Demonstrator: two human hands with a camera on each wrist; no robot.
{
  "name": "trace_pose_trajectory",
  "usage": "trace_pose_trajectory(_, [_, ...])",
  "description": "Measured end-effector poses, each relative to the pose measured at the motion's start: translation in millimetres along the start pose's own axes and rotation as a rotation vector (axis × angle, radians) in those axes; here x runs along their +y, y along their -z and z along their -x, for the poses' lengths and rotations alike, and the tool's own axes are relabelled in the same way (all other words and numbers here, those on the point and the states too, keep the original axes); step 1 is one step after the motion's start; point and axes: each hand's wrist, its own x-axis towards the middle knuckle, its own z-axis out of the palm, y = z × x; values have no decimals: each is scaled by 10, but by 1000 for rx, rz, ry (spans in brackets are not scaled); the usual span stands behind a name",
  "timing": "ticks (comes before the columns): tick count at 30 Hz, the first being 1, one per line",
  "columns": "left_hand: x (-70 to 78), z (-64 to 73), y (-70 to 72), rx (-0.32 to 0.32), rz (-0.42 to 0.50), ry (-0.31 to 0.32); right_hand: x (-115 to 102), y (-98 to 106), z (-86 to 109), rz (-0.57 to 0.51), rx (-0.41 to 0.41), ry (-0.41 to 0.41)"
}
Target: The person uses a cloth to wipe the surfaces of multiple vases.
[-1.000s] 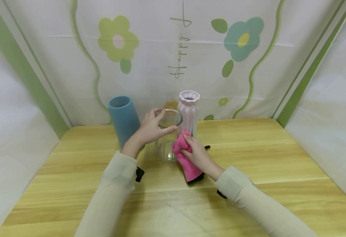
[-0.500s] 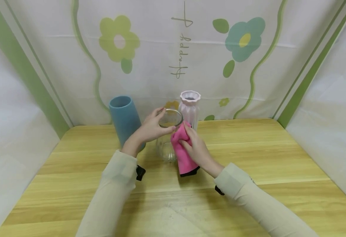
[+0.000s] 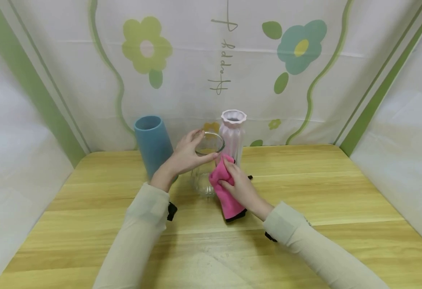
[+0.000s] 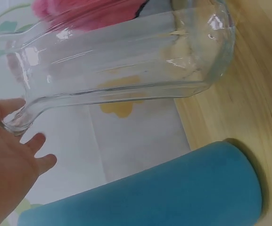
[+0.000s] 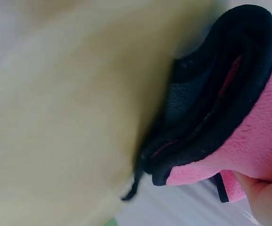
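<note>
A clear glass vase [image 3: 202, 184] stands upright on the wooden table. My left hand [image 3: 186, 155] holds it at the top, thumb and fingers spread round the rim. In the left wrist view that hand [image 4: 6, 165] reaches about the neck of the glass. My right hand [image 3: 246, 192] pinches a pink cloth [image 3: 227, 200] with black edging against the vase's right side. The cloth [image 5: 263, 127] is bunched, its lower end hanging loose in the right wrist view. Part of the vase is hidden behind the cloth and my left hand.
To the left of the glass stands a tall blue vase [image 3: 153, 146], close to my left wrist. A pale pink vase [image 3: 233, 138] with a scalloped rim is right behind the cloth. A flower-printed curtain [image 3: 196, 60] closes off the table's [image 3: 326, 184] back edge.
My right hand has moved the cloth a little up along the glass vase, then back down. The left hand keeps its place at the rim.
</note>
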Motion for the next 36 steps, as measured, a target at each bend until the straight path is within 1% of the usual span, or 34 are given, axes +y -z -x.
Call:
trace_pose_trajectory(4, [13, 7, -25, 30, -11, 17, 70, -36, 60, 43, -41, -42])
trace_pose_trajectory(7, [22, 15, -31, 34, -22, 24, 92, -48, 76, 67, -43, -51])
trace_pose_trajectory(11, [56, 24, 4, 8, -37, 39, 78, -31, 60, 49, -12, -23])
trace_pose_trajectory(15, [79, 29, 71, -27, -51, 32, 12, 17, 1, 12, 46, 21])
trace_pose_trajectory(20, [63, 27, 121, -62, -49, 29, -94, 83, -95, -35, 123, 67])
trace_pose_trajectory(24, [29, 29, 117, -80, -30, 13, -130, 94, -136, -49, 143, 90])
trace_pose_trajectory(27, [14, 35, 109, -83, -17, 0, -114, 71, -134, -33, 121, 112])
trace_pose_trajectory(30, [5, 39, 99, -73, -21, -9, -68, 32, -109, 3, 81, 114])
trace_pose_trajectory(36, [-7, 27, 70, -51, -42, -11, 29, -12, -15, 23, -28, 2])
